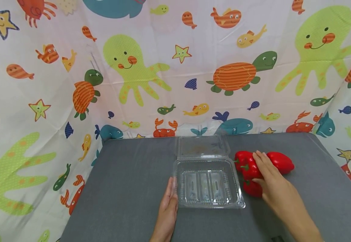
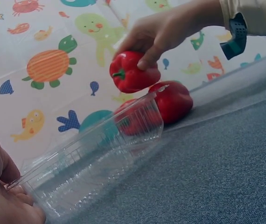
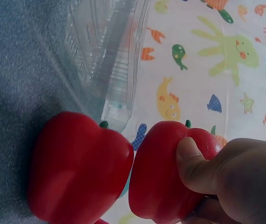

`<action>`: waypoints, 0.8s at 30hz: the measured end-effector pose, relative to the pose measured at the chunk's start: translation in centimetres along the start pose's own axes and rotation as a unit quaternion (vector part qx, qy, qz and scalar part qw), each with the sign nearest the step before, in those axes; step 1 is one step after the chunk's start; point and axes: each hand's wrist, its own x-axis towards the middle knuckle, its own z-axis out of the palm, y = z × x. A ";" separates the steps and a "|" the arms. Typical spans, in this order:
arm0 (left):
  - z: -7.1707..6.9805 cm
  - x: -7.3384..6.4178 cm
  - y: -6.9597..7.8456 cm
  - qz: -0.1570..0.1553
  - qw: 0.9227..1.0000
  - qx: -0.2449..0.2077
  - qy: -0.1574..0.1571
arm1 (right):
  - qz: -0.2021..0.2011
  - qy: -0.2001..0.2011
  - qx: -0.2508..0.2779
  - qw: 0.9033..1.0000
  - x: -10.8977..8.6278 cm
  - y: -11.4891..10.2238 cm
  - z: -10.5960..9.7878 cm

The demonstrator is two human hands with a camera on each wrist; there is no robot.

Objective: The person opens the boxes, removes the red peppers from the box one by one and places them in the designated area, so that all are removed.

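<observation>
A clear plastic clamshell container (image 1: 205, 205) lies on the grey table, its hinged lid (image 1: 202, 148) folded back toward the patterned sheet. My left hand (image 1: 167, 211) holds the container's left rim, with the fingers around the edge in the left wrist view. Right of the container, my right hand (image 1: 276, 185) grips a red bell pepper (image 2: 132, 74) with a green stem, thumb on its side. The left wrist view shows this pepper raised over the others. Another red bell pepper (image 3: 79, 170) sits on the table beside the container's right wall.
More red bell peppers cluster around the held one, including one farther right (image 1: 281, 163) and one nearer me (image 1: 252, 189). The grey table (image 1: 133, 188) extends left of the container. A sheet printed with sea animals (image 1: 163, 117) hangs behind and along both sides.
</observation>
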 end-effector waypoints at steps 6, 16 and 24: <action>0.0 0.0 0.0 -0.005 1.000 0.001 0.004 | 0.011 -0.005 -0.001 1.000 -0.3 0.8 -0.1; -0.1 0.0 -0.1 0.007 1.000 0.000 -0.002 | 0.023 -0.016 -0.001 1.000 -0.6 2.0 -0.7; 0.0 0.0 -0.1 0.008 1.000 -0.004 -0.005 | 0.040 -0.014 -0.006 0.999 -1.0 2.8 -1.1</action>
